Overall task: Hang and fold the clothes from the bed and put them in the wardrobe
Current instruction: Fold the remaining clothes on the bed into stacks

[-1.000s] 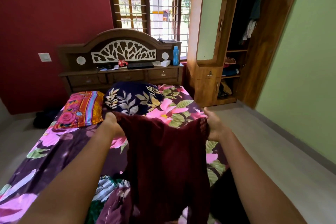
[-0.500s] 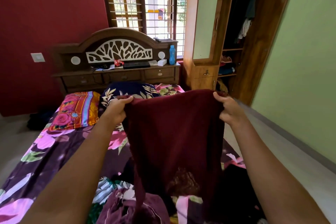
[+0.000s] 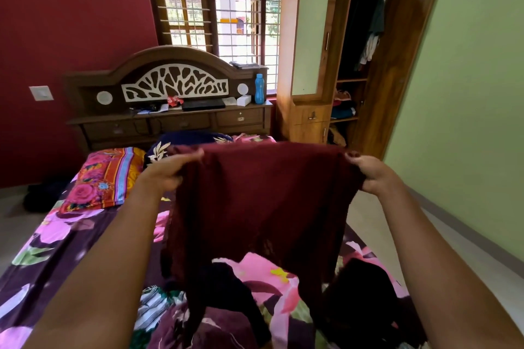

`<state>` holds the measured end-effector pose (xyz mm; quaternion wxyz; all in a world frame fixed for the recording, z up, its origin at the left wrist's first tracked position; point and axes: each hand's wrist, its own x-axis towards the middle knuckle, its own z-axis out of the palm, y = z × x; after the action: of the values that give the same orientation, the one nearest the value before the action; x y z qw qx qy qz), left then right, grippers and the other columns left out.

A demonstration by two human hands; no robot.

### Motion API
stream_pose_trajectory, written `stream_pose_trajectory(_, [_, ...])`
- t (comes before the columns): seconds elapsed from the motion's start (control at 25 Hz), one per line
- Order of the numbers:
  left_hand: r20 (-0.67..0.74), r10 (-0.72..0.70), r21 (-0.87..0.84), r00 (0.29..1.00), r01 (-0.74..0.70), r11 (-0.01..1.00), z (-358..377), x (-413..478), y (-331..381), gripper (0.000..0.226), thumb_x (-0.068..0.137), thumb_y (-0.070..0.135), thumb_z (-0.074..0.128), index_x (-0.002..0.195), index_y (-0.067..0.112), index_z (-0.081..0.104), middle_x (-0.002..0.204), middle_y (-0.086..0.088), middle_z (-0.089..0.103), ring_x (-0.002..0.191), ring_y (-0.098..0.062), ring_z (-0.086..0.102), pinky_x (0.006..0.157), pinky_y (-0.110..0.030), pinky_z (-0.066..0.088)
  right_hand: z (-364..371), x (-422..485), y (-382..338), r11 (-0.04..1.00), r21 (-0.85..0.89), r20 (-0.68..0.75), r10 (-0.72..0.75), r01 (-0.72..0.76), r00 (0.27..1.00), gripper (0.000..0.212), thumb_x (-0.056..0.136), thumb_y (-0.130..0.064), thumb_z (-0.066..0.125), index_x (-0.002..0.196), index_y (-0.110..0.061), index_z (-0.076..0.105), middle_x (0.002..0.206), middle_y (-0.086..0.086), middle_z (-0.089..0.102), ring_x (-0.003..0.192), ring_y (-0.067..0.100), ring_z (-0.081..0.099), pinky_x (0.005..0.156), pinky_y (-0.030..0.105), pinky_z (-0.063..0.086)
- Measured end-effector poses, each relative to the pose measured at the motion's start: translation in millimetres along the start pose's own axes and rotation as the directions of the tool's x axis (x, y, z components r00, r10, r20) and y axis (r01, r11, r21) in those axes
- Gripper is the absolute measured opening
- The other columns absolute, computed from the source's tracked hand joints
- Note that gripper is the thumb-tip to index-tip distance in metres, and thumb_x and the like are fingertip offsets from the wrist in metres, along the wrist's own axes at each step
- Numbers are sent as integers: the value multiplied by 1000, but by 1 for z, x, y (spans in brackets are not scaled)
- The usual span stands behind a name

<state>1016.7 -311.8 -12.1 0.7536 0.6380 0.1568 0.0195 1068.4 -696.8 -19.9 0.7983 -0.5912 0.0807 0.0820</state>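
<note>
— What are the hands doing?

— The left hand [image 3: 167,171] and the right hand [image 3: 371,173] each pinch a top corner of a maroon garment [image 3: 255,201], fingers curled over its edge. They are spread well apart, so the cloth is stretched flat between them.

— Where is the garment?

— Held up in the air over the bed [image 3: 56,249], in front of the person. Its lower edge hangs just above the flowered sheet; I cannot tell whether it touches.

— What lies under it?

— A black garment [image 3: 365,292] lies on the sheet to the right, below the right forearm. Near the bottom edge of the view there is a heap of patterned clothes [image 3: 198,329], between the two forearms.

— And further up the bed?

— A bright striped pillow [image 3: 105,176] on the left, with a dark blue leafy pillow [image 3: 187,140] beside it, partly hidden behind the left hand. Behind them stands the carved headboard [image 3: 170,85], with a blue bottle [image 3: 259,88] upright on its shelf at the right end.

— The wardrobe?

— The wardrobe [image 3: 309,122] stands right of the headboard, beside the window [image 3: 226,8]. Its door [image 3: 397,65] is open. Hanging clothes [image 3: 374,22] show in the upper part, and folded clothes [image 3: 343,108] sit on a shelf below.
</note>
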Motion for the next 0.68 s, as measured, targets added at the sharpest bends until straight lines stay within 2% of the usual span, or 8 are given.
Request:
stream_pose_trajectory(0.04, [-46, -49, 148, 998, 55, 988, -4, 4, -7, 6, 88, 5, 61, 93, 4, 64, 82, -8, 72, 70, -19, 69, 68, -28, 58, 0, 1, 3, 975, -216, -61, 31, -44, 998, 12, 92, -2, 56, 103, 3, 58, 102, 17, 65, 84, 26, 65, 73, 37, 55])
stream_pose_trajectory(0.12, [-231, -51, 436, 972, 150, 887, -13, 16, -23, 35, 79, 2, 70, 112, 0, 57, 107, -17, 65, 97, -30, 63, 88, -38, 51, -2, 5, 11, 836, -534, -197, 21, -125, 980, 16, 80, 2, 70, 88, 2, 56, 93, 16, 62, 83, 26, 60, 77, 38, 51])
stream_pose_trajectory(0.24, [-348, 151, 741, 925, 173, 648, -23, 16, -30, 63, 68, 11, 83, 120, -5, 52, 118, -21, 58, 110, -35, 55, 87, -37, 45, -2, 13, 25, 578, -807, -268, -176, -121, 947, 41, 70, -15, 83, 97, 1, 57, 100, 16, 63, 93, 27, 59, 79, 39, 51])
stream_pose_trajectory(0.32, [-337, 262, 833, 904, 157, 530, -25, 11, -22, 62, 65, 14, 84, 115, -6, 53, 117, -25, 58, 110, -38, 54, 86, -38, 44, 4, 12, 26, 522, -853, -152, -233, -9, 961, 54, 78, -26, 76, 120, -4, 51, 121, 12, 55, 109, 28, 53, 87, 39, 46])
stream_pose_trajectory(0.4, [-317, 377, 884, 870, 127, 449, -25, 10, -15, 60, 67, 15, 83, 114, -5, 52, 118, -27, 56, 111, -40, 53, 87, -41, 44, 9, 8, 19, 454, -884, 99, -46, 109, 994, 62, 80, -38, 73, 131, -19, 45, 124, 2, 41, 117, 24, 45, 90, 36, 42])
stream_pose_trajectory(0.48, [-219, 391, 923, 894, 60, 379, -21, 10, -9, 66, 75, 29, 78, 124, 1, 44, 125, -23, 53, 116, -39, 50, 90, -41, 42, 12, 10, 15, 188, -964, 216, 155, 186, 964, 55, 77, -42, 74, 125, -25, 53, 125, 0, 41, 115, 21, 45, 92, 36, 44])
stream_pose_trajectory(0.56, [-25, 214, 943, 977, -48, 329, -18, 9, -1, 72, 77, 59, 62, 131, 13, 46, 131, -15, 51, 120, -32, 48, 95, -39, 41, 8, 24, 21, -18, -986, 166, 32, 167, 986, 40, 85, -40, 66, 118, -18, 61, 131, 9, 42, 118, 25, 45, 99, 40, 43])
stream_pose_trajectory(0.68, [79, -23, 984, 997, -74, 161, -22, 5, 6, 63, 71, 57, 69, 118, 17, 62, 125, -8, 54, 110, -23, 50, 92, -34, 44, 7, 30, 28, -38, -998, 63, -427, 52, 902, 33, 94, -31, 56, 115, -8, 66, 140, 15, 33, 129, 31, 31, 107, 45, 33])
